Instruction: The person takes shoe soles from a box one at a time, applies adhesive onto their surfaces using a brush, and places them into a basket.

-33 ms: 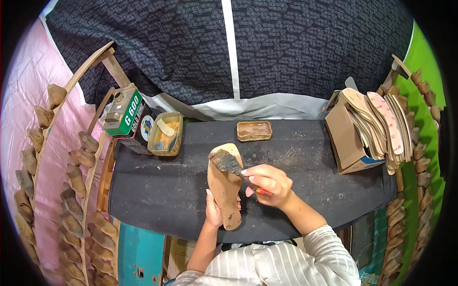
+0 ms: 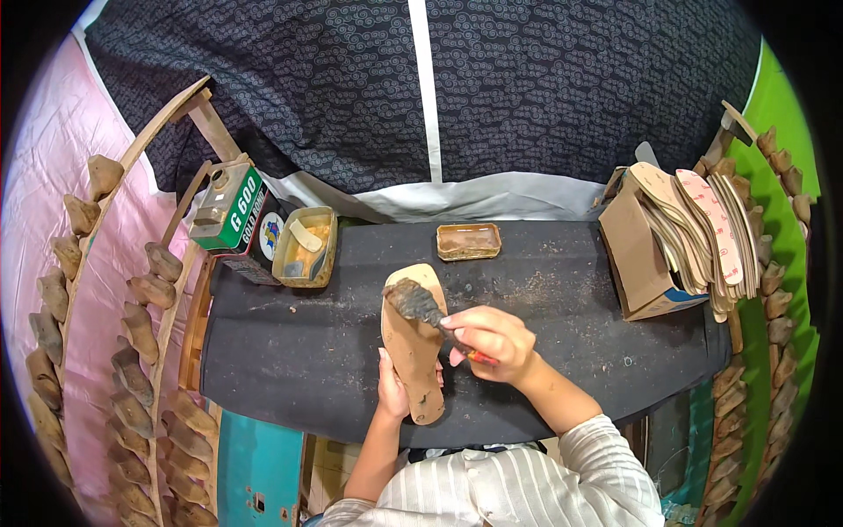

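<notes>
A tan insole-shaped sole piece (image 2: 413, 360) is tilted in front of me above the black-covered table. My left hand (image 2: 392, 388) grips it by its narrower lower part, thumb on the left edge and fingertips showing at the right edge. In my right hand (image 2: 493, 341) is a brush (image 2: 416, 300) with dark, caked bristles and a partly red handle. Its bristles lie against the wide upper part of the sole piece, where the surface looks darker and wet.
A shallow tray (image 2: 469, 255) of brownish stuff lies beyond the sole piece. At left stand a tub (image 2: 327, 270) holding a scraper and a green-and-black metal can (image 2: 211, 233). A cardboard box (image 2: 625, 263) of sole pieces is at right. Racks of shoe lasts (image 2: 132, 378) flank the table (image 2: 544, 386).
The brush and my right hand have shifted very slightly left and toward me. My left hand and the sole piece look the same.
</notes>
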`<act>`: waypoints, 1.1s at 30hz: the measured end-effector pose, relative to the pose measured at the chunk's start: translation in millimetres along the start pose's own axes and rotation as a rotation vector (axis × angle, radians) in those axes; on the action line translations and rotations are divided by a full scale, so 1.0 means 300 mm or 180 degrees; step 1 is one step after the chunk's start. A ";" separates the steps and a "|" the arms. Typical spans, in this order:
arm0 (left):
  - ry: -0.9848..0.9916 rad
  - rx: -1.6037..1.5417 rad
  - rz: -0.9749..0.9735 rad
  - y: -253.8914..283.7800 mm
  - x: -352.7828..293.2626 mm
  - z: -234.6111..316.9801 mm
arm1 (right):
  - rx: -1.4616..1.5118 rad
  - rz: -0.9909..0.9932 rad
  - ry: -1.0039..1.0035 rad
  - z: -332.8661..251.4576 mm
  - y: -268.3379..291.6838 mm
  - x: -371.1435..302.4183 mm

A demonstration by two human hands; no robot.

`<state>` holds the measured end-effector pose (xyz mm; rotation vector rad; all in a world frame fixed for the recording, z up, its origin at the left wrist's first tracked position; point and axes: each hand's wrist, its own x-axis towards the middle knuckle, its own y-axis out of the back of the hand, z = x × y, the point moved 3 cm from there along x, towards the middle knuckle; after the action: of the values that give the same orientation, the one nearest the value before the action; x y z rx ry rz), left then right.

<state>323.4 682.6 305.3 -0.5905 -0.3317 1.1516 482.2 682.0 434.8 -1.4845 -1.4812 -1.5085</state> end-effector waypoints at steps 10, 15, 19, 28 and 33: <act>-0.0307 0.0356 -0.0031 -0.028 -0.017 0.043 | 0.0152 -0.0174 0.0624 -0.019 -0.013 0.013; -0.0004 -0.0162 -0.0124 0.011 -0.011 -0.003 | -0.0523 0.0135 0.0238 0.025 0.006 0.024; 0.0003 -0.0136 -0.0080 0.012 -0.014 -0.007 | -0.0386 0.0223 0.0320 0.008 0.019 0.018; -0.0032 -0.0149 -0.0105 0.014 -0.013 -0.009 | -0.0548 0.0297 0.0228 0.017 0.033 0.018; -0.0144 -0.0002 -0.0189 0.008 -0.015 -0.004 | -0.0207 0.0116 0.0458 -0.019 0.019 0.020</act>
<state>320.6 678.7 303.2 -0.5524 -0.3858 1.1091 484.2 677.2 443.2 -1.4003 -1.3261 -1.6197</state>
